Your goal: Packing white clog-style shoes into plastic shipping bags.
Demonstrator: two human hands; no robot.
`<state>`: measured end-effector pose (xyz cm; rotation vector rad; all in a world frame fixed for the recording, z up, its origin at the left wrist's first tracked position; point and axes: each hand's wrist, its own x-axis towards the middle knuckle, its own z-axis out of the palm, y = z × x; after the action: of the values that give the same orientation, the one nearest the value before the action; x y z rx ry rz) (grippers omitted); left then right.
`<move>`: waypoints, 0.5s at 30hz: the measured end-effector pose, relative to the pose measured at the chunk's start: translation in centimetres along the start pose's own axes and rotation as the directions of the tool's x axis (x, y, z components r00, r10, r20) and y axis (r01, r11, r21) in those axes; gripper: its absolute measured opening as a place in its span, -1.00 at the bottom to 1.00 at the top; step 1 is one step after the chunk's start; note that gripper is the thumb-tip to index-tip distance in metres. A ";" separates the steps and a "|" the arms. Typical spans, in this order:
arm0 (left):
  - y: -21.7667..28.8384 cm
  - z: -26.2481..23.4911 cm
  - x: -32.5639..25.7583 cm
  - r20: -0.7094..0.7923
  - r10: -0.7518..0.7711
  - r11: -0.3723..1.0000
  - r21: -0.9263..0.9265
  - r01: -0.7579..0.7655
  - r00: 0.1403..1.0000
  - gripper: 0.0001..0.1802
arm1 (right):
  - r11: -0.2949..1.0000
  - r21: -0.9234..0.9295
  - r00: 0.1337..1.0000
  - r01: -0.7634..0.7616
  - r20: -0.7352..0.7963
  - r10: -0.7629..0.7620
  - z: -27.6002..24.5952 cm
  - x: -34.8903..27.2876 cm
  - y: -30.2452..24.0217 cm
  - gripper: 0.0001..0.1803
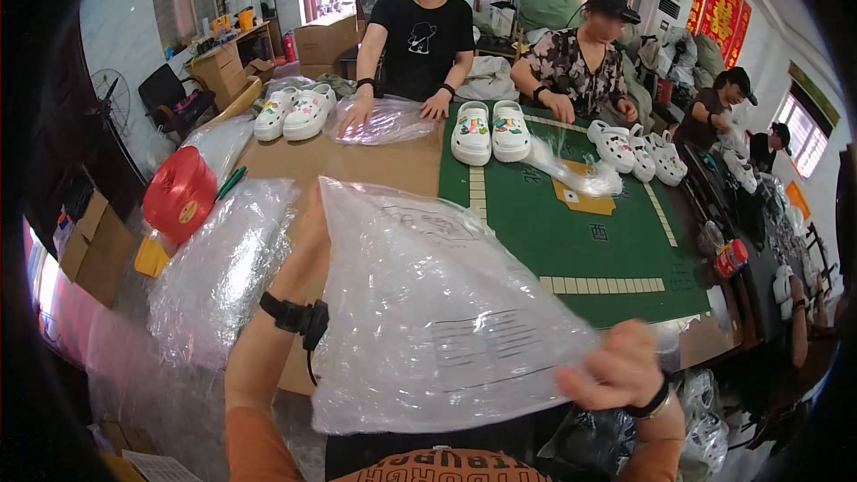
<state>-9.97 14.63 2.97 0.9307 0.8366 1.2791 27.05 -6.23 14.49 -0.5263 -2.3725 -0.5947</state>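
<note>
Clear crinkly plastic bag with faint printed lines (428, 312) is what both hands have got, held up flat in front of the chest. Right hand (616, 366) pinches its lower right corner, fingers (594, 384) curled tight on the film. Left hand is hidden behind the bag's upper left edge, so can't tell how its fingers sit; only the forearm with a black wrist strap (295, 314) shows. Just left of that arm lies a heap of more clear bags (219, 272), then a red spool of twine (178, 194). Beyond the bag, a green felt mat (580, 241) and white clogs (489, 132).
</note>
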 end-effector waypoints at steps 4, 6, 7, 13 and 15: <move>-3.8 0.6 -2.2 -0.111 -0.174 0.985 -0.036 0.171 0.978 -0.20 | 0.997 0.021 0.988 0.068 0.135 -0.070 7.9 -4.5 -2.2 -0.70; -6.3 -2.1 -3.0 -0.198 -0.250 0.966 0.023 0.259 0.948 -0.07 | 0.989 0.145 0.936 0.008 0.346 -0.059 11.1 -7.4 -2.8 -0.69; -6.2 -0.5 -4.1 -0.135 -0.325 0.944 0.020 0.331 0.936 -0.04 | 0.987 0.159 0.934 -0.005 0.354 -0.052 12.1 -8.8 -2.8 -0.69; -8.1 0.4 -8.4 -0.103 -0.459 0.829 0.307 0.468 0.882 0.10 | 0.968 0.223 0.848 -0.116 0.529 -0.020 14.6 -11.0 -4.1 -0.73; -9.2 -0.2 -8.9 -0.066 -0.418 0.825 0.390 0.409 0.906 0.08 | 0.968 0.204 0.828 -0.145 0.560 0.006 14.7 -11.8 -4.3 -0.71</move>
<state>-7.45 5.36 -5.50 1.0050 1.2351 0.7275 26.40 -4.49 -4.75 -0.7616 -2.9015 -0.1073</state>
